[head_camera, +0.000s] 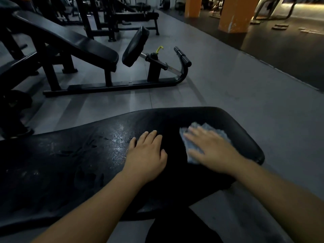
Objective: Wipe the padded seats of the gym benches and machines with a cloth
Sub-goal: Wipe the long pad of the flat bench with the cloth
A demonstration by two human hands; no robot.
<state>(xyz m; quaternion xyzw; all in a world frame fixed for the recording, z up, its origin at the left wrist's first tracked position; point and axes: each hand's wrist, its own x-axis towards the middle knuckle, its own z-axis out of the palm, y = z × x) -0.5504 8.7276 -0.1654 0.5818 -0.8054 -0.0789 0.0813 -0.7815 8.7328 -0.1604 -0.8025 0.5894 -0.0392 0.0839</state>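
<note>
A wide black padded bench (73, 165) stretches across the foreground, its surface shiny and scuffed near the middle. My left hand (146, 153) rests flat on the pad with the fingers straight. My right hand (210, 148) presses flat on a blue-grey cloth (191, 155) near the bench's right end; the cloth shows around and under the fingers. The right hand is slightly blurred.
A black incline bench (70, 41) with a tilted seat pad (135, 47) and a yellow adjuster (159, 49) stands on the grey floor behind. More dark racks fill the back left. Orange pillars (235, 14) stand at the back right. A dark trouser leg (177, 227) is below the bench.
</note>
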